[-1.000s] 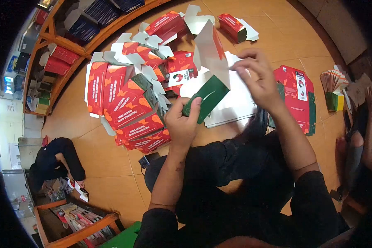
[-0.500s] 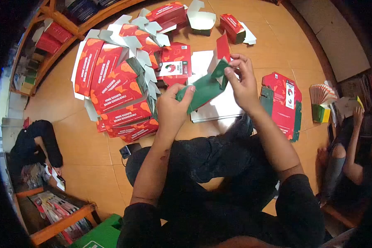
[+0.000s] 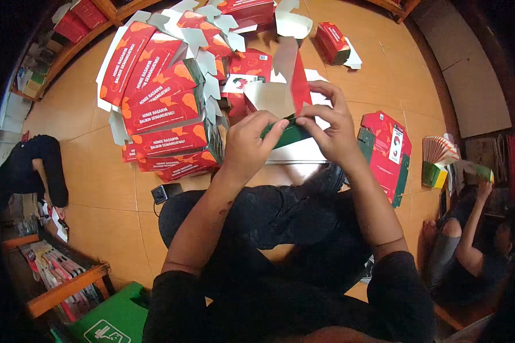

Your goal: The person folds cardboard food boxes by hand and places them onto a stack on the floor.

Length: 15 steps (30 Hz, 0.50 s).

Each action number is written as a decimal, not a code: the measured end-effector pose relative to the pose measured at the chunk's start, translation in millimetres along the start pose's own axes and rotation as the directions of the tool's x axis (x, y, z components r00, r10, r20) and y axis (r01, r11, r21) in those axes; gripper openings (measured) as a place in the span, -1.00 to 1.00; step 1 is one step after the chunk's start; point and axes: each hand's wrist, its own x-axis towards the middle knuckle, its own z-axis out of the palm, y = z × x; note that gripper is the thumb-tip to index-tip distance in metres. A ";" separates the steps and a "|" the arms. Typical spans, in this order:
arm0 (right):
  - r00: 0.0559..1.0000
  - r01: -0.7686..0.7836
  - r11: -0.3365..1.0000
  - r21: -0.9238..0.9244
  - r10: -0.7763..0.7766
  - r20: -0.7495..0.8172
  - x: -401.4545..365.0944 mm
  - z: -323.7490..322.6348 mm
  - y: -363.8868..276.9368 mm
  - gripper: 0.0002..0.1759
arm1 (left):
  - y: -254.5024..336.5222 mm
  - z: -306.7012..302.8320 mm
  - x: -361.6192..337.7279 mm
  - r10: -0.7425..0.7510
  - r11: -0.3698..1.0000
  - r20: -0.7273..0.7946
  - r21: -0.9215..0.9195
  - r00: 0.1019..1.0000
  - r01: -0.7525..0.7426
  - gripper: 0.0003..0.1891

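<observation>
A partly folded carton (image 3: 297, 83), red and green outside and white inside, is held up in front of me. My left hand (image 3: 252, 140) grips its green side from the left, thumb on the near edge. On the right, my right hand (image 3: 331, 120) pinches the same green edge, its fingers behind the red panel. The two thumbs are close together. White sheets (image 3: 294, 154) lie on the floor beneath. To the left is a big pile of folded red cartons (image 3: 166, 108) with open white flaps. Flat red cartons (image 3: 383, 151) lie to the right.
Another red box (image 3: 333, 43) and an open white-lined box (image 3: 293, 23) lie farther off. A small black device (image 3: 167, 193) sits by my knee. One person (image 3: 31, 166) is at far left, another (image 3: 469, 246) at right. A green stool (image 3: 111, 314) stands lower left.
The carton has turned so that its white inside and upright red panel face me more. My hands have come closer together along its green edge. The whole view has shifted slightly.
</observation>
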 end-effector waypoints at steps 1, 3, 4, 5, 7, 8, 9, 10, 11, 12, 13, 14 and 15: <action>1.000 0.021 1.000 -0.010 -0.021 0.005 -1.5 1.5 7.1 -0.81 | -0.7 2.0 -0.8 0.070 0.997 -0.019 0.008 0.997 -0.070 -0.80; 0.999 0.045 0.999 -0.020 -0.045 0.010 -2.0 6.0 9.7 -0.76 | -0.2 5.2 -1.7 0.103 0.993 -0.037 0.064 0.994 -0.101 -0.83; 0.996 -0.020 0.999 0.037 0.023 -0.083 -1.5 11.4 1.5 -0.70 | 0.3 7.1 -2.0 0.137 0.984 -0.048 0.121 0.989 -0.131 -0.85; 0.981 -0.079 0.992 0.099 0.096 -0.171 -0.9 15.6 -4.1 -0.62 | 0.2 10.6 -3.7 0.139 0.984 -0.052 0.122 0.989 -0.132 -0.85; 0.936 -0.243 0.935 0.259 0.297 -0.191 -5.5 24.0 -2.2 -0.61 | 2.1 17.5 -7.6 0.269 0.952 0.055 0.137 0.962 -0.274 -0.79; 0.873 -0.397 0.845 0.358 0.468 -0.135 -7.0 21.9 -3.3 -0.66 | 3.0 18.9 -9.3 0.267 0.952 0.052 0.137 0.962 -0.272 -0.79; 0.845 -0.388 0.799 0.460 0.507 -0.167 -6.9 21.6 3.6 -0.69 | 6.9 18.8 -10.1 0.224 0.974 0.085 0.008 0.971 -0.225 -0.72; 0.814 -0.371 0.744 0.556 0.549 -0.191 -5.4 19.1 10.7 -0.72 | 9.0 18.5 -11.4 0.183 0.978 0.123 -0.120 0.975 -0.169 -0.66; 0.723 -0.395 0.571 0.720 0.676 -0.140 -4.8 14.1 14.7 -0.76 | 0.6 20.7 -12.7 0.163 0.979 0.062 -0.131 0.985 -0.154 -0.56; 0.675 -0.384 0.510 0.770 0.724 -0.144 0.3 9.3 11.8 -0.82 | -4.3 18.9 -10.7 0.162 0.979 0.055 -0.132 0.985 -0.154 -0.56; 0.703 -0.320 0.482 0.815 0.698 -0.137 0.0 4.7 18.3 -0.86 | -9.2 15.3 -7.6 0.142 0.990 -0.189 0.037 0.972 -0.137 -0.52; 0.728 -0.256 0.448 0.857 0.672 -0.134 -1.6 -1.4 27.7 -0.88 | -14.1 11.4 -4.0 0.153 0.978 -0.419 0.195 0.895 -0.075 -0.48; 0.723 -0.280 0.474 0.834 0.676 -0.141 -1.2 -8.0 35.1 -0.93 | -19.7 7.1 1.4 0.152 0.978 -0.423 0.193 0.893 -0.076 -0.48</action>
